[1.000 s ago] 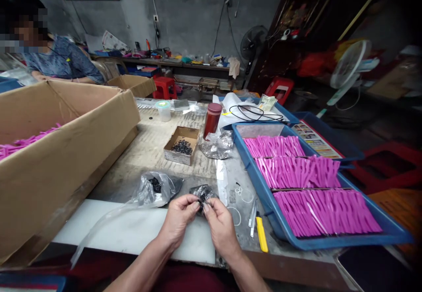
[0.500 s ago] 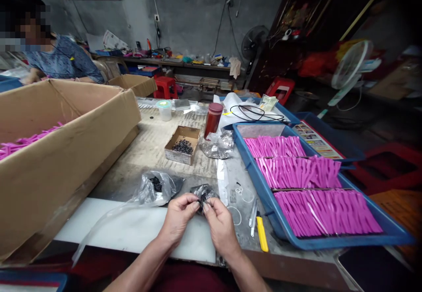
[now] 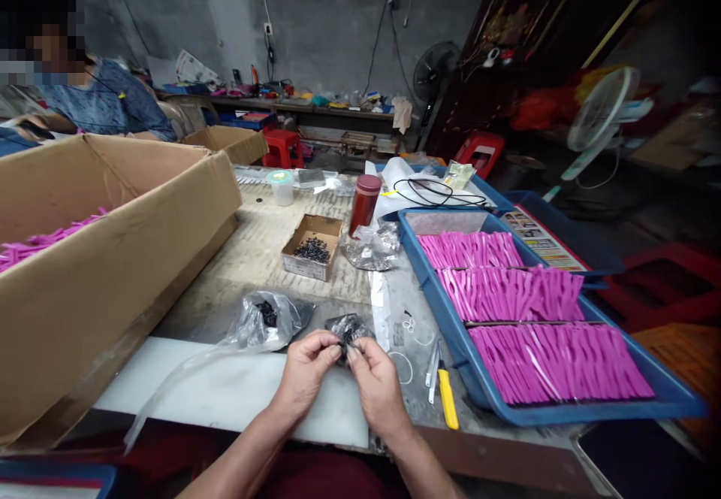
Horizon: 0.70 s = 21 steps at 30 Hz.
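At the near edge of the workbench [image 3: 253, 251], your left hand [image 3: 304, 370] and right hand [image 3: 376, 379] have barely moved, thumbs and forefingers pinched on a small dark piece [image 3: 343, 348] just in front of a plastic bag [image 3: 352, 325], suggesting the close fingertip work is unfinished.

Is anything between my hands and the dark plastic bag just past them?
Nothing visible stands in the way: the dark plastic bag lies just beyond the left hand and right hand, whose fingertips meet at something dark, too small to identify.
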### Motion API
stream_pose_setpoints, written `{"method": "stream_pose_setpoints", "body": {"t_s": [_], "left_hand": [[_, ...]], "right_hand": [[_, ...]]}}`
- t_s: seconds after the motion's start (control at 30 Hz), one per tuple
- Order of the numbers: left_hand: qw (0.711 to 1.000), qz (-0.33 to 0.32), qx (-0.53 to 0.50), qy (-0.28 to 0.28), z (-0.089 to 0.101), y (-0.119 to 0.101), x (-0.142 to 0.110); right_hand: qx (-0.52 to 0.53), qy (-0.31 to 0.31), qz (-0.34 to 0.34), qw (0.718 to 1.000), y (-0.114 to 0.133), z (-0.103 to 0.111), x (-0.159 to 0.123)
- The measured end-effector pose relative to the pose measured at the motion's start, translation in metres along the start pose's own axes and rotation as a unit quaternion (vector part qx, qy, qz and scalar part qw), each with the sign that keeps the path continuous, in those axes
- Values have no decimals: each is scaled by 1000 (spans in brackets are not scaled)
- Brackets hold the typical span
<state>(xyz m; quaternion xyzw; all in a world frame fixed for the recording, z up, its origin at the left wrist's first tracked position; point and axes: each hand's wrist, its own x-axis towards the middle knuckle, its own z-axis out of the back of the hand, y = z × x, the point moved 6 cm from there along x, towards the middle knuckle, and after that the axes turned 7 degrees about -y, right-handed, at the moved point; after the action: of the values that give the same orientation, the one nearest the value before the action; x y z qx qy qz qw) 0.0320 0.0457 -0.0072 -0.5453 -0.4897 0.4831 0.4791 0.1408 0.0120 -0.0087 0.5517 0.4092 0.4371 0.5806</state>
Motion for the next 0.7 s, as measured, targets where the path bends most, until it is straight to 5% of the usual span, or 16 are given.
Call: {"method": "stream_pose_setpoints", "body": {"t_s": [0.7], "left_hand": [[998,47,-30,-3,-1,8,-2]], "right_hand": [[2,-9,6,1000,-1,1,-1]]}}
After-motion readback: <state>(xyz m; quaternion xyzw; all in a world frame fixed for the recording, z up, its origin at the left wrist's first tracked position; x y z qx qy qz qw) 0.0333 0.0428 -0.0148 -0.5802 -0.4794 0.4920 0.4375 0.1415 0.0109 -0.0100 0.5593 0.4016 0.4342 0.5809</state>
